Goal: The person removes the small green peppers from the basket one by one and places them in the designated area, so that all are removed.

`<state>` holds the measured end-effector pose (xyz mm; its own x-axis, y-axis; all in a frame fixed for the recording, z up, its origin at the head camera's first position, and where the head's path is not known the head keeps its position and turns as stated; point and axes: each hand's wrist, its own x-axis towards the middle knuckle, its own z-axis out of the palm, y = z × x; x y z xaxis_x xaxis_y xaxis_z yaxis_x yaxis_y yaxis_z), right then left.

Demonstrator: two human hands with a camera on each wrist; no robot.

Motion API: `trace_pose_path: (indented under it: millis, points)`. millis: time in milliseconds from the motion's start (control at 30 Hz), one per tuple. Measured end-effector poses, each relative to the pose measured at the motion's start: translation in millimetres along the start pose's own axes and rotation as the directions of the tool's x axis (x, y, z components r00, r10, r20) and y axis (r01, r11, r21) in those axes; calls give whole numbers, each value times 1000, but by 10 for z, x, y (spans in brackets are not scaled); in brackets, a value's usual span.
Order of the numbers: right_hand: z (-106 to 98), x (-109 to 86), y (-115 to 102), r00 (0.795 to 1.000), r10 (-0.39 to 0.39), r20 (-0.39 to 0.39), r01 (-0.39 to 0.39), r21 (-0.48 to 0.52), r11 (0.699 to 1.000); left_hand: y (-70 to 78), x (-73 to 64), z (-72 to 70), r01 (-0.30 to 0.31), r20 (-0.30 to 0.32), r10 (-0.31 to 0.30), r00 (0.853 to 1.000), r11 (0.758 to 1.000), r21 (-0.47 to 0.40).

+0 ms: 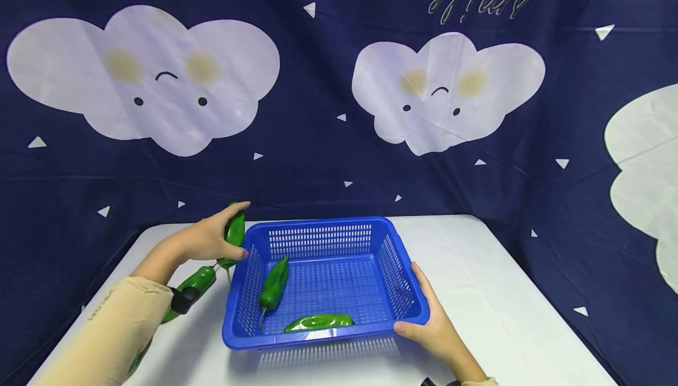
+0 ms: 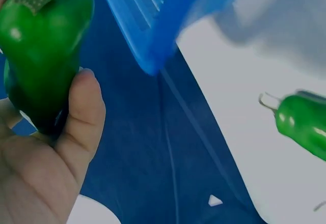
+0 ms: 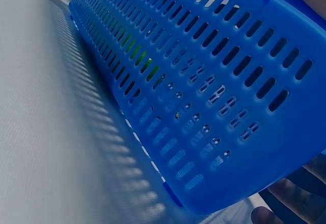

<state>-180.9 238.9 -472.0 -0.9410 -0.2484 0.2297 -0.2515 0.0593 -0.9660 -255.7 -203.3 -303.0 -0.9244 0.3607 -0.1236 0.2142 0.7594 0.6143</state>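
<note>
My left hand [image 1: 214, 236] grips a green pepper [image 1: 235, 230] beside the left wall of a blue plastic basket [image 1: 318, 338]. The left wrist view gives this pepper close up, stem end at the top, with the thumb along one side. My right hand [image 1: 431, 324] holds the basket's near right corner, its thumb over the rim and fingers along the outer side. Inside the basket, one green pepper [image 1: 274, 286] leans near the left wall and a second pepper [image 1: 318, 322] lies along the near wall. The right wrist view shows the basket's slotted wall from outside.
Left of the basket, another green pepper [image 1: 197, 283] lies on the white table [image 1: 466, 262], partly behind my left wrist. More green [image 1: 139, 358] shows below my left sleeve. A dark blue cloth [image 1: 312, 80] with cloud prints hangs behind the table.
</note>
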Motion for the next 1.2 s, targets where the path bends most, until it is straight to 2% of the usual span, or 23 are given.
trace_pose_path:
  millis: [300, 600, 733, 900, 1067, 1200]
  points:
    - [8, 8, -8, 1000, 8, -13, -8, -11, 1000, -372, -214, -95, 59, -27, -58, 998, 997, 48]
    - [11, 7, -17, 999, 31, -13, -31, 16, 999, -724, -389, -37, 106, 0, -106, 994, 993, 44]
    - [6, 6, -5, 1000, 24, -14, -24, 10, 1000, -810, -418, 35, 127, 12, -127, 992, 991, 36]
    - [-1, 9, 12, 1000, 5, -10, -5, -16, 1000, -873, -419, 165, 86, 29, -86, 996, 996, 11]
    - [-5, 12, 24, 1000, 0, -12, -1, -25, 1000, -915, -410, 291, 41, 31, -42, 999, 999, 34]
    - [-5, 12, 28, 1000, 0, -9, 0, -16, 1000, -935, -412, 360, 65, 41, -67, 997, 997, 39]
